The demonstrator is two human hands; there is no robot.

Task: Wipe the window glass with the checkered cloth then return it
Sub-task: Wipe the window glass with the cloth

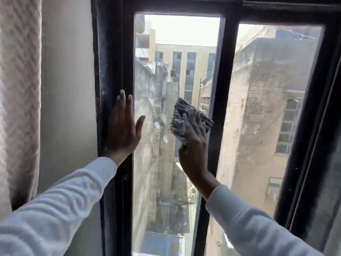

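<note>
The window glass [158,85] of the narrow left pane is dusty, with a few white smudges near its middle. My right hand [193,150] presses the crumpled grey checkered cloth [186,119] flat against this pane, close to the dark middle bar. My left hand [123,130] lies open with fingers spread on the black left frame [110,71], its thumb over the edge of the glass. Both arms wear white sleeves.
A second, wider pane [267,108] lies right of the black middle bar [219,100], with a dark frame at the far right. A pale patterned curtain [18,89] hangs at the left beside a white wall strip. Buildings show outside.
</note>
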